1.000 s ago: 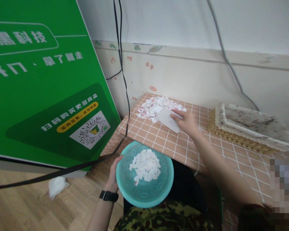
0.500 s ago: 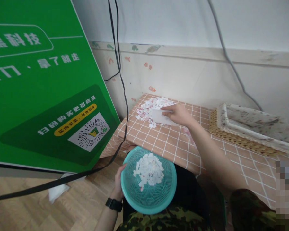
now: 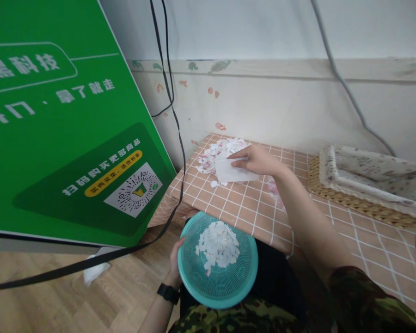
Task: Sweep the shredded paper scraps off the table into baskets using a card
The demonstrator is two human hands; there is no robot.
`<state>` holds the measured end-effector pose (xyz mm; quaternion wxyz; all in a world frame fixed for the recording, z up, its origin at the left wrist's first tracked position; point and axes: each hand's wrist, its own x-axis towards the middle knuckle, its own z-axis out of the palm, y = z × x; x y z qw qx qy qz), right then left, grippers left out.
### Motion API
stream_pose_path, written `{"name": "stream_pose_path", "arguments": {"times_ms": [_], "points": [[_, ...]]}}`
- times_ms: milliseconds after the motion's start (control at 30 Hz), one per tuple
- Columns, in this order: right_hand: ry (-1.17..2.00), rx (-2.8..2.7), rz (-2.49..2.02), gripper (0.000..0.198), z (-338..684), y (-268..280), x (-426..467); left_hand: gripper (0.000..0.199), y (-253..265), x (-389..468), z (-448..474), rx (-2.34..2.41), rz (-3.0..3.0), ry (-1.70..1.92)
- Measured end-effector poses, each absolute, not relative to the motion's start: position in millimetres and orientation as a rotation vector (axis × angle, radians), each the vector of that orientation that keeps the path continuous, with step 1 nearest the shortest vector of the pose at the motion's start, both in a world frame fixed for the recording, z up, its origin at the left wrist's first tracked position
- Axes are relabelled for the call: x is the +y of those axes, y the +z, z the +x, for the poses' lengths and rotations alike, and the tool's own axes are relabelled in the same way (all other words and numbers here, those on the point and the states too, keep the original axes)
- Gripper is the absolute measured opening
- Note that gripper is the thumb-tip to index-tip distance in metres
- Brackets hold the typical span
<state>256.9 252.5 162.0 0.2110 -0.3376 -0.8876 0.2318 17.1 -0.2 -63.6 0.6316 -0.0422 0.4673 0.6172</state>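
My left hand [image 3: 176, 260] grips the rim of a round teal plastic strainer basket [image 3: 217, 293] just below the table edge. Inside it lies a heap of torn white paper scraps [image 3: 219, 244]. Over the table, my right hand [image 3: 258, 162] pinches a flat white card [image 3: 233, 172] between thumb and fingers. The card is tilted beside a spread pile of white and pinkish paper scraps [image 3: 213, 155] near the table's far left corner. A few scraps lie at the card's lower left edge. Part of the pile is hidden behind the card and hand.
A checked brown cloth covers the table [image 3: 249, 201]. A lined wicker basket [image 3: 364, 208] stands at the right by the wall. A large green panel [image 3: 72, 152] fills the left, with a dangling black strap [image 3: 179, 138] before it. Pinkish paper [image 3: 274, 190] lies by my right forearm.
The view has shifted slightly. The card now hides less of the pile's front, and fewer scraps lie just ahead of it. Both hands keep their holds.
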Motion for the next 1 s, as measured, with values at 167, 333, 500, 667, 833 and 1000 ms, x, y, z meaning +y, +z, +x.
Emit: {"name": "stream_pose_path", "arguments": {"times_ms": [167,333,500,667,833,1000], "points": [[0.643,-2.464,-0.942,0.03,260,162,254,0.015,-65,0,16,1.096,-0.083,1.427],[0.675,-2.501,-0.942,0.03,271,168,256,0.014,-58,-2,18,1.054,-0.075,1.419],[0.544,-2.437,-1.051,0.03,275,168,258,0.012,-52,-3,19,1.028,-0.032,1.42],[0.575,-2.469,-1.011,0.03,269,164,258,0.013,-48,-2,22,1.085,-0.035,1.402],[0.539,-2.443,-1.014,0.031,272,164,260,0.014,-41,-2,24,1.052,-0.041,1.381],[0.62,-2.475,-0.97,0.03,271,165,258,0.015,-42,-3,23,1.052,-0.025,1.381]]}}
